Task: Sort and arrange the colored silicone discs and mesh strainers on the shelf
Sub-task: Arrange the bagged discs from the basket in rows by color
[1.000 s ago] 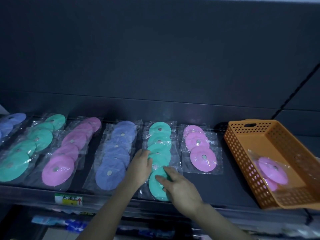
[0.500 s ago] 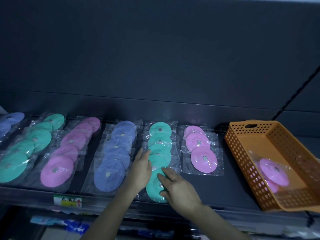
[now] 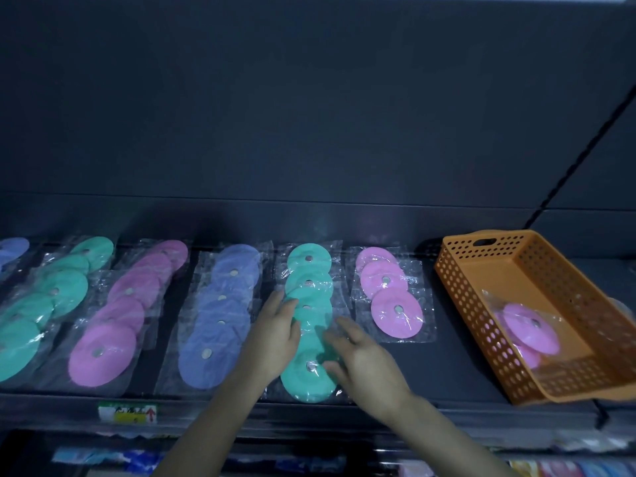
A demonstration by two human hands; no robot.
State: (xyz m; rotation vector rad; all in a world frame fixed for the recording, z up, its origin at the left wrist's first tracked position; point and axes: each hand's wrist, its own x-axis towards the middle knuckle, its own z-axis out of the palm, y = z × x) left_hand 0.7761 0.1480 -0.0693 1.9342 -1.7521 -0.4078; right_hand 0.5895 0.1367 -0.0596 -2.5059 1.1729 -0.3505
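Note:
Bagged silicone discs lie in overlapping rows on the dark shelf [image 3: 457,370]. The middle teal row [image 3: 309,266] runs front to back. My left hand [image 3: 275,335] rests with straight fingers on the left side of this row. My right hand [image 3: 364,359] lies on its right side, fingers spread and loosely bent, thumb near the metal centre of the front teal disc [image 3: 306,383]. Beside it are a blue row [image 3: 220,321] on the left and a short pink row [image 3: 392,297] on the right. No mesh strainers are in sight.
An orange perforated basket [image 3: 481,304] sits tilted at the shelf's right end with bagged pink discs [image 3: 530,332] inside. Farther left lie another pink row [image 3: 113,328], a teal row [image 3: 41,311] and a blue disc [image 3: 12,249]. A price label [image 3: 127,413] marks the front edge.
The front teal disc has been uncovered as my right hand slid right and back along the row. My left hand reached a little farther back on the teal row.

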